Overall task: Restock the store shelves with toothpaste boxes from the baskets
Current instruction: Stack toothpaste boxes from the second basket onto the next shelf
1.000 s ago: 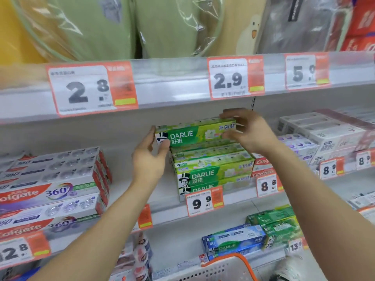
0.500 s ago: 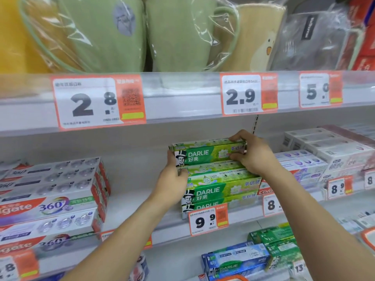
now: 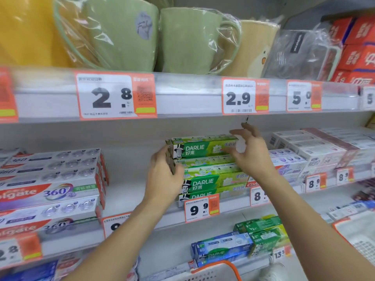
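Since half a second ago, the right hand [image 3: 250, 153] has let go of the top green box [image 3: 203, 148] and lifted a little, and its fingers [image 3: 235, 132] are now spread wide and loose by the box's right end. The left hand [image 3: 165, 171] has slid down the left end of the green stack [image 3: 211, 175] and now lies flat against it, fingers straight, holding nothing. The middle shelf [image 3: 129, 203] carries the green stack, and the top green box lies flat on top of that stack, its front facing out. Left of the green stack, well apart, is a big pile of white and red toothpaste boxes [image 3: 50, 187]. Right of the stack, just beside it, are white and purple boxes [image 3: 300, 157]. Above the stack, green cups [image 3: 125, 35] in clear wrap stand on the top shelf. Below the stack lie blue boxes [image 3: 221, 248] and more green ones. A white basket with an orange rim [image 3: 215, 269] peeks in under those. A small 9.9 price tag [image 3: 202, 207] hangs just under the green stack.
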Demonstrator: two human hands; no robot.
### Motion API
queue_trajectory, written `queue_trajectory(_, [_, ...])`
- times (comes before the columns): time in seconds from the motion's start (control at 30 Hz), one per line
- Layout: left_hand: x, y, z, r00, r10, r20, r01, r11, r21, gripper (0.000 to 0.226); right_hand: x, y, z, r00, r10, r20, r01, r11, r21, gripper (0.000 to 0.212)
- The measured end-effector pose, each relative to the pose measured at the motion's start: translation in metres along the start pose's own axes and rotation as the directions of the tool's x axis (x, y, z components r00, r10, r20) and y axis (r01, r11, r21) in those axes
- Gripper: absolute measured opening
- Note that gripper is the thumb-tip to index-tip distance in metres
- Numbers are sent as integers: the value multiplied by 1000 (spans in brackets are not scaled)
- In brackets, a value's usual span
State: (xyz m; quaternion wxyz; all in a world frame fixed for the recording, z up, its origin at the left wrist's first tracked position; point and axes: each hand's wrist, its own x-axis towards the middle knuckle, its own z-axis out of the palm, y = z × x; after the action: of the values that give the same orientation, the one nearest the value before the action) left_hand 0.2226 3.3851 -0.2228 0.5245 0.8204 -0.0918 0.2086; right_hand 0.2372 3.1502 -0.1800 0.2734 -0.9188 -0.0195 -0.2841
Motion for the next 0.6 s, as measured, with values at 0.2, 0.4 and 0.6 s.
queue_trajectory(0.2, [-126,-36,-30,969,229,-87,-235,970,-68,14,-137,-45,27,960,-227,-165,266,922,282,11])
queue_trajectory(0.4, [-265,-170,-18,727,-268,632,-14,915,404,17,-288,7,142,703,81,706,-298,936,189,16])
queue_trajectory(0.6, [-340,-254,-42,439,-721,536,225,666,711,50,-390,52,200,304,378,874,-414,879,-236,30])
